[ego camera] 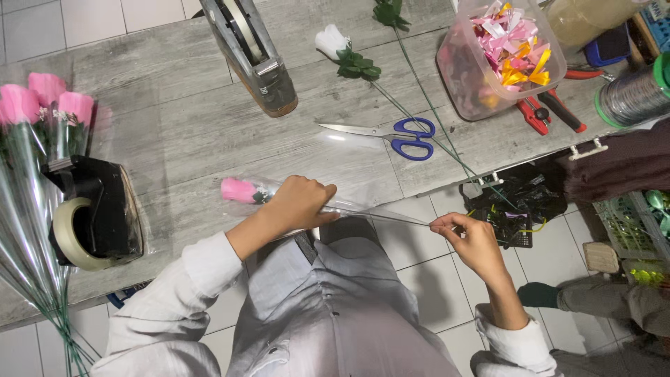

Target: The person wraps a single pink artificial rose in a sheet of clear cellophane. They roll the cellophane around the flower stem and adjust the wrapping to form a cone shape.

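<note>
The tabletop [195, 126] carries 1 pair of scissors [391, 136], 2 tape dispensers [98, 216] [255, 52], 1 clear tub of ribbons [502, 52], 1 white rose [333, 42], 1 wrapped pink rose [239, 190], 1 bunch of 3 pink roses [42, 101], 1 pair of red pliers [548, 112] and 1 wire spool [635, 94].

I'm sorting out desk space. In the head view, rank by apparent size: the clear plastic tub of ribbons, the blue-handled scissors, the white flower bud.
1. Clear plastic tub of ribbons
2. Blue-handled scissors
3. White flower bud

All three lie at a similar distance on the table, so the order looks reliable.
</note>
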